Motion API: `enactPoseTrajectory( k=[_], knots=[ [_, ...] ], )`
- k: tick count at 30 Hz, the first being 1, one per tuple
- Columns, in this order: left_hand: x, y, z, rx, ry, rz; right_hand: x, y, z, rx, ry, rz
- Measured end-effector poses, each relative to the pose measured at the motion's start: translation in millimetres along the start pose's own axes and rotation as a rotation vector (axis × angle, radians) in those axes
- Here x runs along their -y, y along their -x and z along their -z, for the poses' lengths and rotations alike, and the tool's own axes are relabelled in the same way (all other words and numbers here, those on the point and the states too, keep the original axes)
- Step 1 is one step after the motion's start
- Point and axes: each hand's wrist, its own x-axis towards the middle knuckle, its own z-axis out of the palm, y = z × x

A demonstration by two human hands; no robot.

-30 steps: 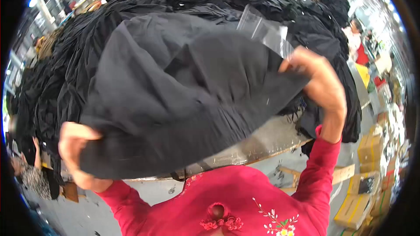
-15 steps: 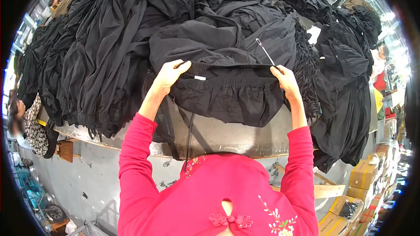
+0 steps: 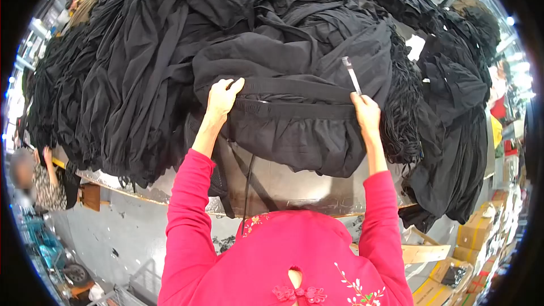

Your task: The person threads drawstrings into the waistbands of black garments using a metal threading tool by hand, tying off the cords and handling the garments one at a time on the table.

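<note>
A black garment with a gathered elastic waistband [image 3: 306, 111] is stretched between my two hands over the table's front edge. My left hand [image 3: 223, 100] is closed on the left end of the waistband, thumb on top. At the other end, my right hand [image 3: 367, 112] pinches the waistband together with a slim metal drawstring threader [image 3: 351, 75], which sticks up from the fingers and leans left. The garment's gathered body [image 3: 300, 141] hangs below the band. A thin black cord [image 3: 247, 187] dangles near my left forearm.
Heaped black garments [image 3: 130, 79] cover the table [image 3: 283, 187] at the left and back, with more at the right [image 3: 447, 136]. Black cords [image 3: 399, 119] hang in a bundle right of my hand. Cardboard boxes [image 3: 473, 226] stand lower right; another person [image 3: 48, 184] is at far left.
The waistband's front and back edges have come closer together, narrowing the opening and hiding the white label. My right hand has moved slightly down, and the threader has turned more upright.
</note>
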Motion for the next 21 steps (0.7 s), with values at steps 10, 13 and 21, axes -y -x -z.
enactPoseTrajectory(
  k=[10, 13, 21],
  knots=[
    [-11.3, 8.3, -6.9, -0.027, -0.436, -0.418, -14.5, 14.1, 29.8, -0.032, -0.257, 0.01],
    [-55.9, 34.3, -6.4, -0.2, -0.579, -0.676, -13.6, 34.4, 60.7, 0.105, -0.462, -0.165],
    [-53.4, 84.0, -40.9, 0.253, -0.276, -0.621, 23.8, 52.1, 48.3, 0.184, -0.134, 0.211]
  ],
)
